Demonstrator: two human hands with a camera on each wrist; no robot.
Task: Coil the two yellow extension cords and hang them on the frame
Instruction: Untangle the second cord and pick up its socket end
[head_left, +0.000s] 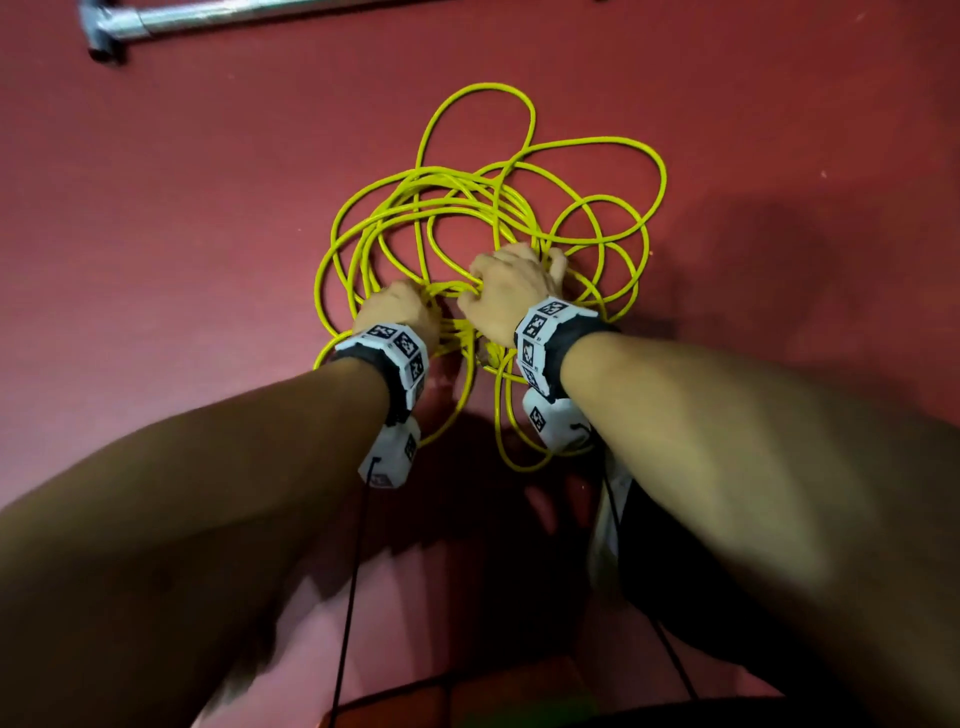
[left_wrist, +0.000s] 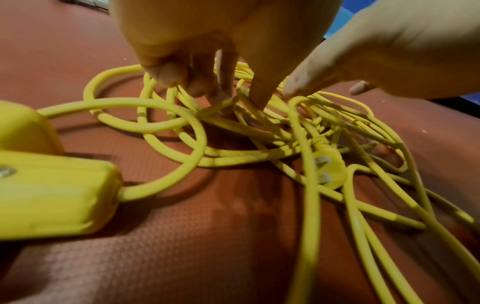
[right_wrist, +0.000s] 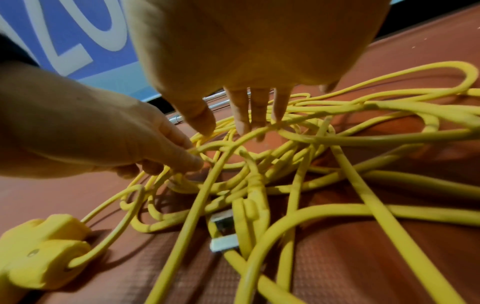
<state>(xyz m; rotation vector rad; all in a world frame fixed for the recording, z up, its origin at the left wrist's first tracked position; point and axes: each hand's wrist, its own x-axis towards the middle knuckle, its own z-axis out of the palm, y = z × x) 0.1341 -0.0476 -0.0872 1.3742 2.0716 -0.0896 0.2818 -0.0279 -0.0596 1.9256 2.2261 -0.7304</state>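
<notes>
Yellow extension cords (head_left: 467, 218) lie in one tangled heap of loose loops on the red textured floor mat (head_left: 156, 208), the two cords too interlaced to tell apart. No container is in view. Both hands are down in the near edge of the heap. The left hand (head_left: 397, 309) has its fingers (left_wrist: 168, 72) curled into the strands, thumb and fingers closing on a few of them. The right hand (head_left: 511, 291) reaches in with fingers (right_wrist: 242, 115) fairly straight and slightly spread, tips touching the loops. Near the heap's front edge lie two yellow socket blocks (left_wrist: 52, 191) on the left and a yellow plug (right_wrist: 249, 214) with metal prongs in the middle. Beyond the heap, at the far left, a metal tube (head_left: 156, 21) lies across the mat. A blue panel with white lettering (right_wrist: 78, 30) stands behind the hands.
</notes>
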